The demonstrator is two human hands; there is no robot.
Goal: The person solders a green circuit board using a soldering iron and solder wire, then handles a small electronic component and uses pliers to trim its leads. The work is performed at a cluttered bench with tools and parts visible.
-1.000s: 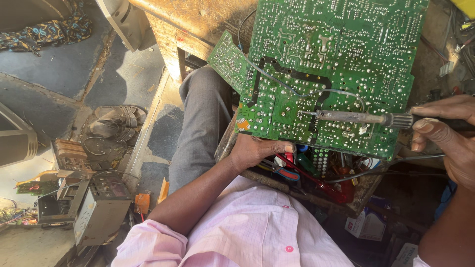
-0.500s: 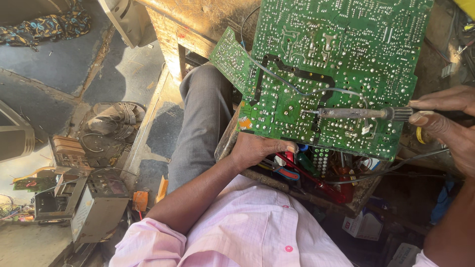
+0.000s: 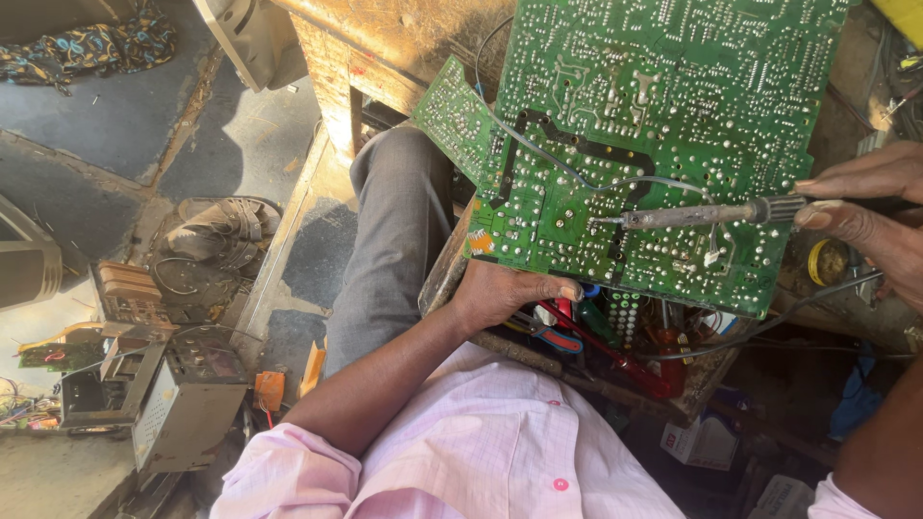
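We grip the flat green board [image 3: 663, 144] by its lower edge, left hand [image 3: 510, 293] closed, right hand [image 3: 870, 216] pinching a slim metal iron [image 3: 692, 215], tip on dotted solder.

Green circuit board [image 3: 663, 125], speckled all over with silvery solder dots, a black cut-out line snaking across it and a small orange patch at its lower left corner. The soldering iron [image 3: 692, 214] has a dull grey-brown shaft. Pale pink shirt [image 3: 481, 452] with a brighter pink button, grey trousers [image 3: 394, 250]. Red and blue tool handles [image 3: 567, 327] below. Dark cloth [image 3: 91, 43] with a blue-and-yellow print up on the floor.
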